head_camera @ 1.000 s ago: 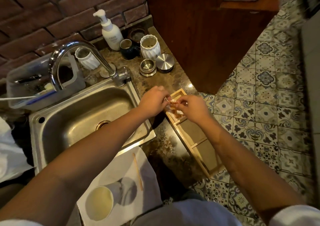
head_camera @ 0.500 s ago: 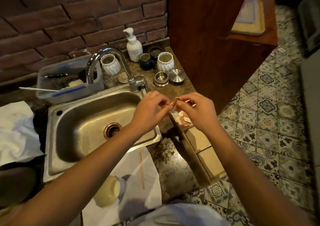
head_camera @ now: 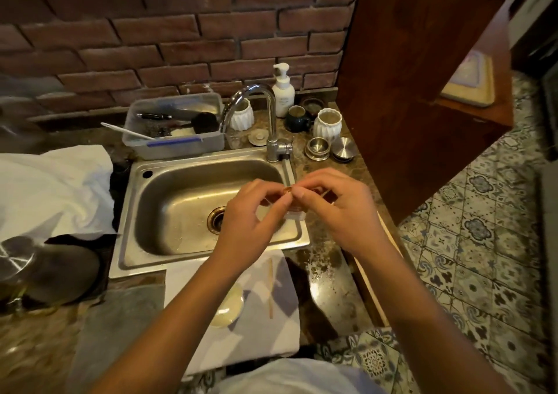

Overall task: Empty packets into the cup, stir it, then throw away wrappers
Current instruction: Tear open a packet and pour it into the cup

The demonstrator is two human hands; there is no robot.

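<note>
Nearest, at the counter's front edge, a white cloth [head_camera: 262, 333] is laid out. On it the cup [head_camera: 227, 306] is seen, partly hidden behind the left forearm; pale contents are visible, but whether any powder has gone in cannot be told. A wooden stir stick [head_camera: 270, 288] lies flat on the cloth just right of the cup, apart from it, and looks unused.

Above the sink's near right rim, the left hand [head_camera: 253, 215] and right hand [head_camera: 338, 212] are held close together. Thumb and forefinger of each are curled in to pinch the top of a small packet [head_camera: 294, 209], its pale lower end hanging between them. The remaining fingers are loosely bent. A tear cannot be made out.

Judgement: the opening step is in hand. Emptying, stirring and discarding of wrappers all appear left to do. No bin is seen.

Further back, the steel sink [head_camera: 181, 251] is noted, with the faucet [head_camera: 265, 106] behind it. On the far counter stand a plastic tub [head_camera: 181, 149], a pump bottle [head_camera: 283, 91], white ribbed jars [head_camera: 327, 126] and small metal tins [head_camera: 318, 149]. A brick wall [head_camera: 181, 31] closes the far side.
</note>
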